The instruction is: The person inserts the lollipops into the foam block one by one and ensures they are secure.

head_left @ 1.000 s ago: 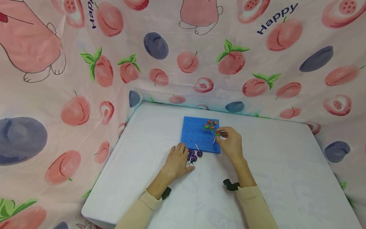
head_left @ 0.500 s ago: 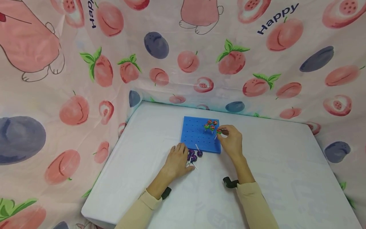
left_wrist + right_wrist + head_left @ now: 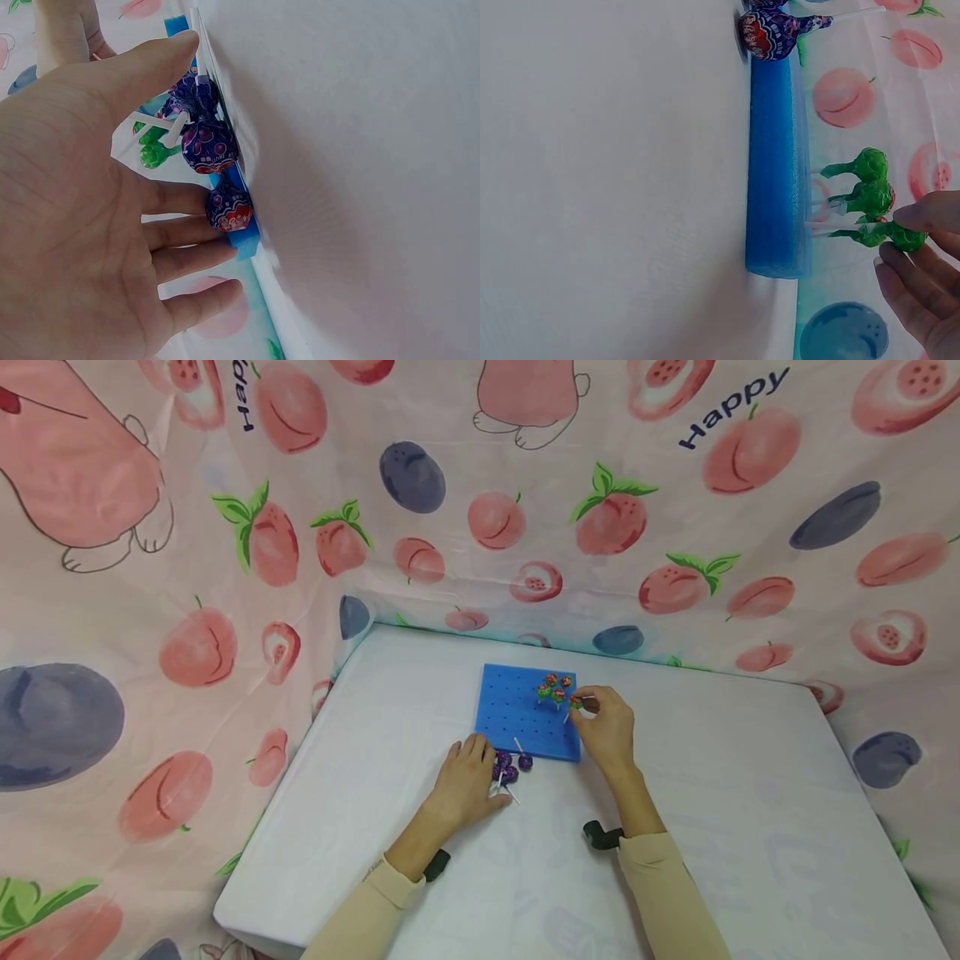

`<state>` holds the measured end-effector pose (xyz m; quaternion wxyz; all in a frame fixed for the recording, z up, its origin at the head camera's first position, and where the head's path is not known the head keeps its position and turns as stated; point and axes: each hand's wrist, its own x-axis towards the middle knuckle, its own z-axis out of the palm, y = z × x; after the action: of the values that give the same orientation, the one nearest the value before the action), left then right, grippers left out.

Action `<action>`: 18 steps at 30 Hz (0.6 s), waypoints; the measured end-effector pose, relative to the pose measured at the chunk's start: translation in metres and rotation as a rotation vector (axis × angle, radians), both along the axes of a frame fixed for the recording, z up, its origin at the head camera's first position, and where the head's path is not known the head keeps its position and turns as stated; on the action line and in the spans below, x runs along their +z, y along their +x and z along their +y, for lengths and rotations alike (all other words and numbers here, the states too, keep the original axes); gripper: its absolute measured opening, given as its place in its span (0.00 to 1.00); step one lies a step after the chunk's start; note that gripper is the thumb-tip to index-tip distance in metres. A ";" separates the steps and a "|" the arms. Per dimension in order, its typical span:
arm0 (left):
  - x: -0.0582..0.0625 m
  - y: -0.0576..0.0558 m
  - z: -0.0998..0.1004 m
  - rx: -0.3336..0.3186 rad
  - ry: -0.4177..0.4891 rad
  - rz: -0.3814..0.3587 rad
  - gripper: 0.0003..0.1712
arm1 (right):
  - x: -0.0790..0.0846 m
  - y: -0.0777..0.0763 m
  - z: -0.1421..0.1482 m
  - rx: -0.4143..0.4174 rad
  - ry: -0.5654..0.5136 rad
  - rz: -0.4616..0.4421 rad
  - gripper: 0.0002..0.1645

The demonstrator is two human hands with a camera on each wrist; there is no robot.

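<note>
While its stick points down at the right edge of the pegboard, a green-wrapped lollipop (image 3: 909, 236) is pinched between the thumb and fingers of the right hand (image 3: 609, 727); whether the tip sits in a hole, I cannot tell. Just beyond that hand and to its left, four standing lollipops (image 3: 558, 695) in red and green wrappers are already upright in the blue pegboard (image 3: 498, 714), so that much looks done. Most holes farther left of the right hand are bare. Purple-wrapped lollipops (image 3: 510, 773) lie loose just beside the left hand (image 3: 467, 781), seemingly untouched by the work so far; their full count is partly hidden. That hand grips nothing, its fingers spread and loosely extended behind them, on the white-covered table (image 3: 750, 793).
</note>
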<state>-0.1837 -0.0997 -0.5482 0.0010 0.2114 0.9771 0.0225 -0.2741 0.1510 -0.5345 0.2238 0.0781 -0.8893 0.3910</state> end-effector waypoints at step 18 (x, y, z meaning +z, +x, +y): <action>0.000 -0.001 0.000 0.002 0.005 -0.010 0.55 | -0.006 0.000 0.000 -0.005 0.007 -0.053 0.14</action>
<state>-0.1844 -0.1001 -0.5482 0.0053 0.2102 0.9773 0.0263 -0.2744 0.1508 -0.5409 0.2007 0.0663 -0.8966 0.3892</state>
